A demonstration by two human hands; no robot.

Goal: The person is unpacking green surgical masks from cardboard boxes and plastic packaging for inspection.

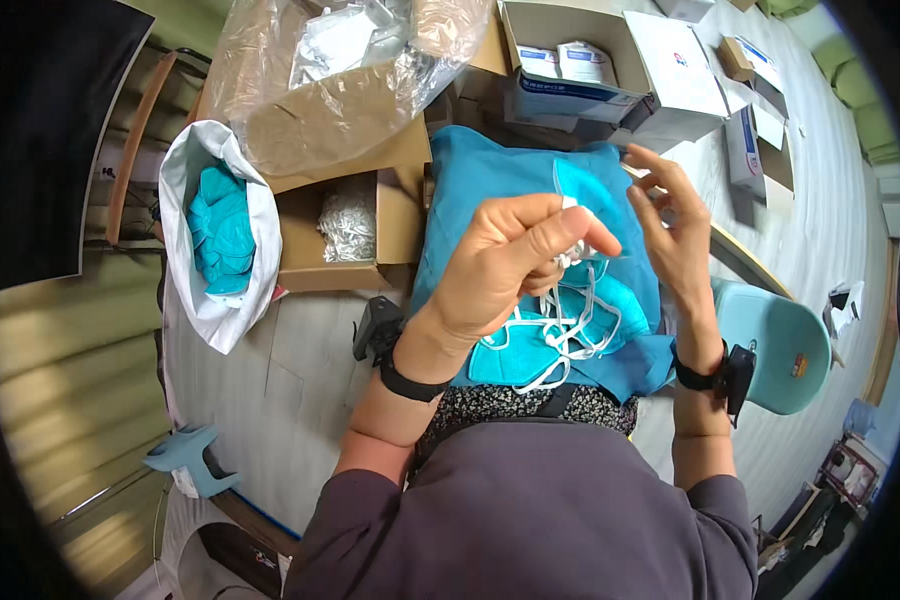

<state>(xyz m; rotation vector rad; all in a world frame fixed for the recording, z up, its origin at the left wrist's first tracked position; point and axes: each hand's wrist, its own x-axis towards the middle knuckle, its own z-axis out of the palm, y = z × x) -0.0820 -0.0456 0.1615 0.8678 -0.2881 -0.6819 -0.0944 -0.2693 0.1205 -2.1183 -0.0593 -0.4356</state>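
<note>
My left hand (505, 262) is raised over my lap, its fingers pinched on the white straps (568, 258) of a teal face mask. The mask's teal body (582, 190) stands up between both hands. My right hand (670, 225) is beside it, thumb and fingers apart, touching the mask's edge. Below them a small pile of teal masks with white straps (555, 340) lies on a teal cloth (490, 175) spread over my lap.
A white bag of teal masks (220, 235) sits at the left on the floor. A cardboard box with white straps (348, 222) and a plastic-lined box (340, 75) stand ahead. White cartons (610, 70) lie at the upper right. A teal stool (785, 345) is at my right.
</note>
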